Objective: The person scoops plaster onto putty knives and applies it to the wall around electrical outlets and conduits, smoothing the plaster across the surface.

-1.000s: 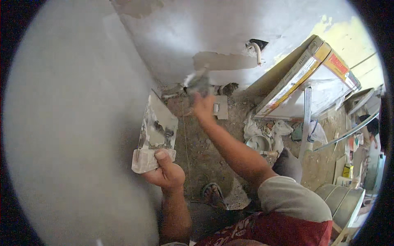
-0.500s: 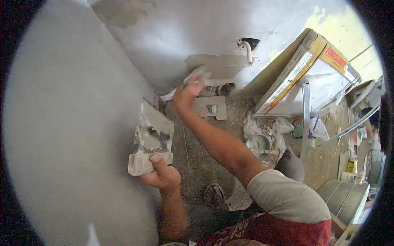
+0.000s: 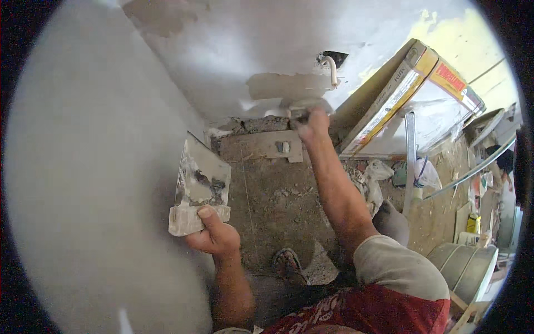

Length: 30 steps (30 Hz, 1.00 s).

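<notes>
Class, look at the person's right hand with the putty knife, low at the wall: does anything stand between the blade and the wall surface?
Nothing visible does. The right hand presses the putty knife against the wall beside a fresh patch of filler. The left hand holds the wide trowel apart, to the left.

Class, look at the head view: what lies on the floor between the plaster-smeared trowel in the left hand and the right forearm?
Bare, gritty dirt floor with small rubble between the trowel and the right forearm.

place: room under renovation, plastering going on
walls: fresh grey plaster (image 3: 83, 183), wet patch (image 3: 289, 86)
floor: rubble lying on bare dirt (image 3: 267, 195)
clutter: cardboard box (image 3: 411, 100) leaning nearby
</notes>
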Each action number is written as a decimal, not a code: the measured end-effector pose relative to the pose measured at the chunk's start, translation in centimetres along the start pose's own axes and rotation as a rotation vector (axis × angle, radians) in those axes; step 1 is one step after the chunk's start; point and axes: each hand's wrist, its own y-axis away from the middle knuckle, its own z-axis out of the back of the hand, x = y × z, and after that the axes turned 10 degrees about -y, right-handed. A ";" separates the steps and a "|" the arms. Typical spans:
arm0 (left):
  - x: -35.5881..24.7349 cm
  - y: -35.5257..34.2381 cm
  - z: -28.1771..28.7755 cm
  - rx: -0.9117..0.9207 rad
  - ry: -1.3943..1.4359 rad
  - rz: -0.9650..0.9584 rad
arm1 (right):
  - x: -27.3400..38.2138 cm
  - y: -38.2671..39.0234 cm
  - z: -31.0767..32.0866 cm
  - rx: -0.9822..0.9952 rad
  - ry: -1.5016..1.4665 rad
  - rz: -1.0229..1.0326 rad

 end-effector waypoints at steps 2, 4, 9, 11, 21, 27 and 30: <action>0.1 0.1 -0.1 -0.021 0.016 0.024 | -0.2 2.0 -4.0 0.009 0.021 0.075; 0.1 0.2 -0.2 -0.038 0.037 0.052 | -1.8 2.7 -6.5 0.011 0.347 0.292; 2.0 0.7 1.1 0.032 0.066 0.125 | -8.4 6.6 -7.5 0.119 0.833 1.023; 2.0 0.8 1.3 0.005 0.015 0.150 | -6.6 8.8 -6.9 0.573 0.857 0.832; 0.7 0.3 0.4 -0.057 0.053 0.051 | 0.2 3.5 -11.3 0.097 1.486 1.775; 0.3 0.2 0.3 -0.067 0.030 0.072 | -4.3 -0.5 0.2 0.240 1.709 1.718; 1.5 0.4 1.4 0.020 0.130 0.144 | -3.9 2.5 -1.7 0.281 1.724 1.539</action>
